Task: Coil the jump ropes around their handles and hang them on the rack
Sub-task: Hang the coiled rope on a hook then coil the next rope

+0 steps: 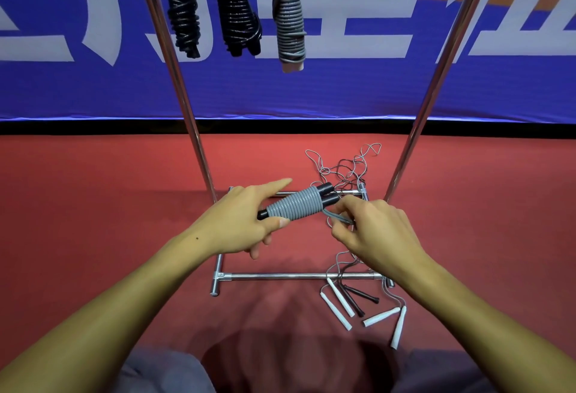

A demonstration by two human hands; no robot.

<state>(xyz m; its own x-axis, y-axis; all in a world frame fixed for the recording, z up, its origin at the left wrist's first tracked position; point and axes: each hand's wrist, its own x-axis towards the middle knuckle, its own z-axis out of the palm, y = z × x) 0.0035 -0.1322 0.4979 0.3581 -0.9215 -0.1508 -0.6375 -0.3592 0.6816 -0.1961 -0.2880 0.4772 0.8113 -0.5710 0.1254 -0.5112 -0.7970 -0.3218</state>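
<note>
- We judge the step in hand to be finishing the wrap: our left hand [240, 221] grips the paired black handles [324, 194] by their narrow end, thumb under the coil, index finger stretched out straight along the far side.
- Our right hand [371, 230] pinches the short free tail of grey cord [338, 219] just below the thick end of the bundle, held in front of us above the rack's base.
- To do it well, we should keep the tail taut while tucking it under the last turn, and keep the thumb pressed on the coil [296, 204] so the neat turns do not slacken or slide toward the narrow end.
- A loop should probably be left free for hanging, as the grey bundle [290, 27] already up on the rack [187, 112] seems to hang by one.
- The cord looks smooth and rubbery, lying in even side-by-side turns that widen into a cone; the handles are matt black cylinders.
- The rack is polished metal tube; two black bundles [212, 15] hang left of the grey one.
- On the red floor [93, 205] near right lie loose white handles [339, 302], dark handles [361, 297], and thin tangled cord [346, 168].
</note>
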